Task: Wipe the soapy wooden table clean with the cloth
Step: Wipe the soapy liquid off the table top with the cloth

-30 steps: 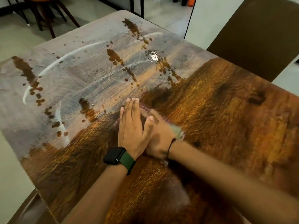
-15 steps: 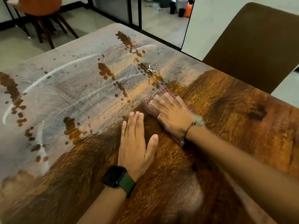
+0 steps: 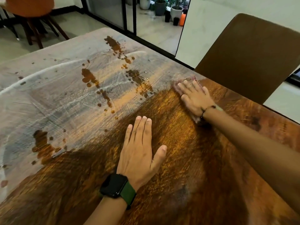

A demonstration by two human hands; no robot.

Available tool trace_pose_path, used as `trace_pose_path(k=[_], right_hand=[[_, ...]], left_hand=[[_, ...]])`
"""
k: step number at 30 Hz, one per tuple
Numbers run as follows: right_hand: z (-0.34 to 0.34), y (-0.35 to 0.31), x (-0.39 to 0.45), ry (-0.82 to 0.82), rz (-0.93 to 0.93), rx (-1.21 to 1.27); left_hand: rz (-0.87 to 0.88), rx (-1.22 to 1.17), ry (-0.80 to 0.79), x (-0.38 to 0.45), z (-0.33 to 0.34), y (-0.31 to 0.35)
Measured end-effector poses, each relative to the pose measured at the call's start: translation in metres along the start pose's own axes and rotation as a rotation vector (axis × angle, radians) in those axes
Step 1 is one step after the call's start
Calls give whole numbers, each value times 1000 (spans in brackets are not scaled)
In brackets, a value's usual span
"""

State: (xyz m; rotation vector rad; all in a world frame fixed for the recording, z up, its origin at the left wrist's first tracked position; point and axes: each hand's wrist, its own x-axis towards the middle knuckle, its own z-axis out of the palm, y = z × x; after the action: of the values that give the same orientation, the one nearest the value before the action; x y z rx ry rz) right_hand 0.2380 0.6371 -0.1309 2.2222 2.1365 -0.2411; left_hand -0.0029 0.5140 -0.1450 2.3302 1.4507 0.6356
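The wooden table shows dark wet wood on its near and right part, while a grey-white soapy film with brown wet patches covers its far left. My right hand lies flat with straight fingers on a pinkish cloth near the table's far right edge, at the border of the film. Only the cloth's edges show around my fingers and under my wrist. My left hand presses flat on the wiped wood at the middle, fingers straight, a dark watch with a green band on its wrist.
A brown chair back stands just past the far right edge. An orange chair is on the floor at the far left. A glass door frame and potted plants lie beyond the table.
My right hand has slid the cloth away from my left hand, up and to the right toward the far edge. My left hand has stayed flat in about the same spot.
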Motion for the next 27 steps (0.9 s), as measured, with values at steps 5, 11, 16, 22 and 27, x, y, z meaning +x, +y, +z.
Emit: trace_pose_path(k=[5,11,16,22,27], right_hand=[[34,-51,-90,22,-600,-29],[-1,50,25,44,-70,29],[-10,74,51,39,154,69],[27,-9,-64,38,-429,-16],[20,26,-47,33,-435,-27]], left_hand=[[-2,55,-48,1,-2,2],[4,66,-61,1,-5,6],[25,139,-88,4,-5,8],[59,296,-144,4,-10,13],[61,307,-129,4,-9,12]])
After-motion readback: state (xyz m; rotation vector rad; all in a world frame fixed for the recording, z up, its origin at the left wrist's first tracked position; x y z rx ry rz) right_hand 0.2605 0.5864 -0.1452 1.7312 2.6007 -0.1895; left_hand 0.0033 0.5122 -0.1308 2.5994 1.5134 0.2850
